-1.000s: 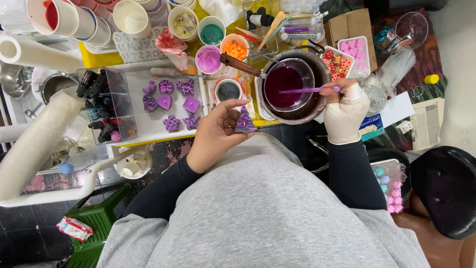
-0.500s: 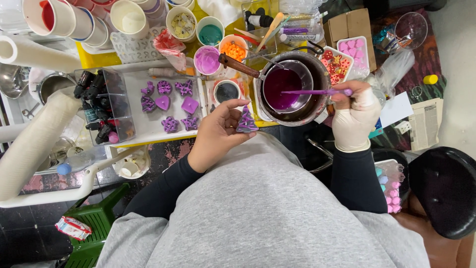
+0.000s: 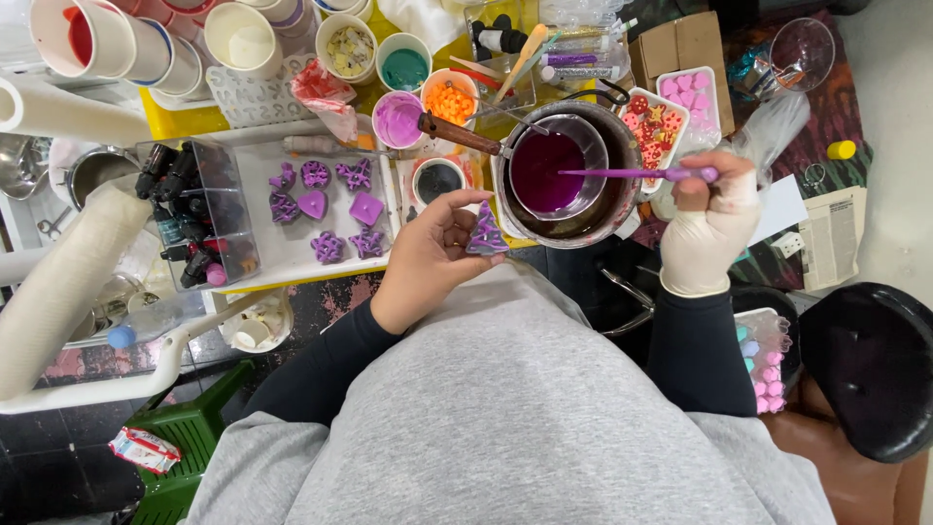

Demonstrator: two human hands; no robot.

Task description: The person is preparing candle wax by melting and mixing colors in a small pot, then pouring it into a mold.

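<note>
Crowded with cups, pigment pots and a white tray (image 3: 292, 255) of purple moulded pieces, the counter (image 3: 199, 122) fills the top of the head view, where a small pan (image 3: 549, 165) of purple liquid sits inside a larger metal pot (image 3: 612, 194). Bare, the left hand (image 3: 432, 258) pinches a purple triangular piece (image 3: 485, 233) between thumb and fingertips just in front of the pot, its tip pointing away from the person. Gloved in white, the right hand (image 3: 709, 219) closes on a purple stick (image 3: 622, 173) whose long axis runs nearly level, its far end pointing left into the liquid.
</note>
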